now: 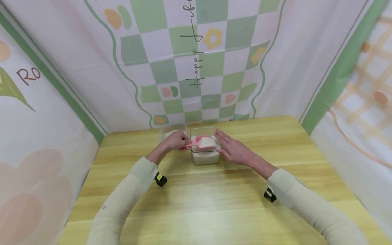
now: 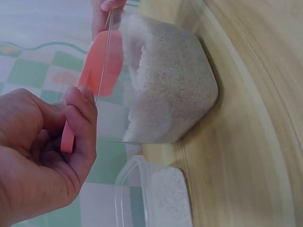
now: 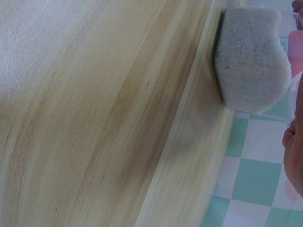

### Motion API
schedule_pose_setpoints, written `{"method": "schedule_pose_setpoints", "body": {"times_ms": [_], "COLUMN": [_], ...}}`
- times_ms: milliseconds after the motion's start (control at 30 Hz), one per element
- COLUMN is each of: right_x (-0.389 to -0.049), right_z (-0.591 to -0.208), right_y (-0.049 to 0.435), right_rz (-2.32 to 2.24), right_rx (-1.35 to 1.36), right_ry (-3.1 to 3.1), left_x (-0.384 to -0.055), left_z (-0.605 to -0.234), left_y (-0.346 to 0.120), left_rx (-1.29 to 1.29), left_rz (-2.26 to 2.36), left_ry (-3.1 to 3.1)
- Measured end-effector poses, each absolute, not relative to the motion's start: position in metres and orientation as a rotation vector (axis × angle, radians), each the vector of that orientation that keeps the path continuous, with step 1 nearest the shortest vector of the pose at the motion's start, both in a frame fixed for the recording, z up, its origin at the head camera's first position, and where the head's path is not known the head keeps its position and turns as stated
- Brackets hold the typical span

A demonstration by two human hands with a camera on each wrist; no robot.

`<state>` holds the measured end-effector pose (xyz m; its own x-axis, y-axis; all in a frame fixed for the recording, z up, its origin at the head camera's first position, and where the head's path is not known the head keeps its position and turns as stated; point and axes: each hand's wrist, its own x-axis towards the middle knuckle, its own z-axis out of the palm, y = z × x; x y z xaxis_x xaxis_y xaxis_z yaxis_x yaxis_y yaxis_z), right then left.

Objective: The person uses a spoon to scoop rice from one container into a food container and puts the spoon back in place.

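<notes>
My left hand (image 1: 177, 140) grips the handle of a pink scoop (image 1: 206, 148), thumb and fingers curled round it. The scoop lies tilted over the mouth of a clear square container (image 2: 112, 127) with white rice (image 2: 165, 80) heaped inside. White grains also sit in the scoop's bowl. At the container's far right rim is my right hand (image 1: 234, 148), fingers straight and close together. Only part of that hand (image 3: 296, 146) shows at the edge of the right wrist view. Left of the container, partly behind my left hand, stands a second clear tub (image 2: 137, 189) with white contents.
Both containers stand near the back of the wooden table (image 1: 196, 200). Right behind them hangs a checkered cloth (image 1: 190, 68), and printed cloth walls rise on the left and right. Small black devices (image 1: 160, 179) are worn at both wrists.
</notes>
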<state>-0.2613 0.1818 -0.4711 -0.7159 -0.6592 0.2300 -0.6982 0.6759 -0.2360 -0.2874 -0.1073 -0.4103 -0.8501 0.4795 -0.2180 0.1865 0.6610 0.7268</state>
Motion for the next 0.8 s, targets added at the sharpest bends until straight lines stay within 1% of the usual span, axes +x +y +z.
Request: {"method": "schedule_pose_setpoints", "body": {"times_ms": [233,800], "right_x": [-0.262,-0.262], "right_z": [-0.472,-0.473], "right_y": [0.182,0.184], "right_rz": [0.463,0.466], "right_rx": [1.128,1.120], "right_ry": [-2.762,-2.765], "left_x": [-0.285,-0.282], "left_z": [-0.414,-0.417], "left_y": [-0.114,-0.131], "left_rx": [0.452,0.418], "left_rz": [1.158,1.329], "left_ry": [2.409,2.282]}}
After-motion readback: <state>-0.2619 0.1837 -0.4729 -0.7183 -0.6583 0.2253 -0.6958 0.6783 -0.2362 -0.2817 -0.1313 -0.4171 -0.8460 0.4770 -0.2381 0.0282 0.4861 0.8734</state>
